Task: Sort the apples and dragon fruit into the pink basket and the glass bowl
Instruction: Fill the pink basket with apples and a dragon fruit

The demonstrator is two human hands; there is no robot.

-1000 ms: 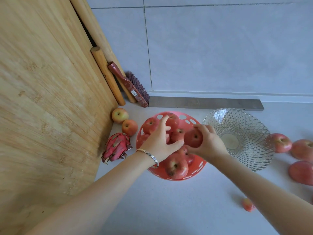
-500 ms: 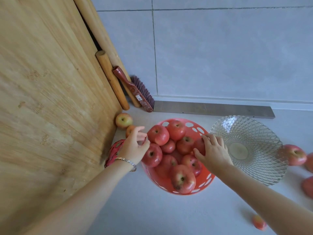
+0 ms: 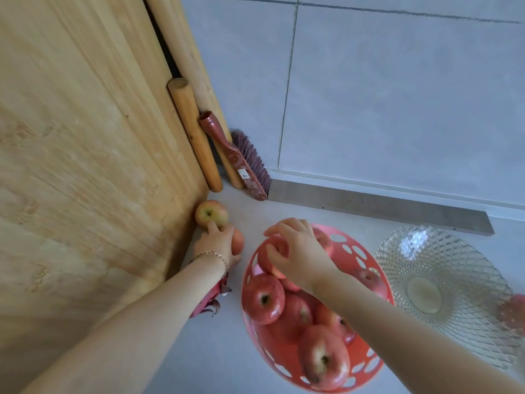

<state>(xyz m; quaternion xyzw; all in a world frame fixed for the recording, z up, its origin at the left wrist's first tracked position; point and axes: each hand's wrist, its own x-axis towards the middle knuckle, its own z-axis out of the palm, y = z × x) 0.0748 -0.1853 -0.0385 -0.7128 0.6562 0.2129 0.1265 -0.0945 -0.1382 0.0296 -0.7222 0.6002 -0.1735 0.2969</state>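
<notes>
The pink basket (image 3: 351, 247) stands at centre, filled with several red apples (image 3: 262, 298). My right hand (image 3: 297, 253) is over its far left side, fingers curled round one apple in the basket (image 3: 273, 253). My left hand (image 3: 216, 245) reaches left of the basket and grips an orange-red apple (image 3: 238, 240) on the floor, one finger touching a yellow-green apple (image 3: 210, 212) behind it. The dragon fruit (image 3: 212, 303) lies mostly hidden under my left forearm. The glass bowl (image 3: 454, 268) sits to the right with nothing in it.
A large wooden board (image 3: 85, 166) fills the left side, with a wooden rolling pin (image 3: 196, 137) and a red brush (image 3: 235, 157) leaning in the corner. A grey strip (image 3: 377, 207) runs along the tiled wall. One blurred apple (image 3: 511, 311) lies at the right edge.
My left hand left the basket and moved left onto the loose apples by the board. My right hand shifted across the basket to an apple on its left side.
</notes>
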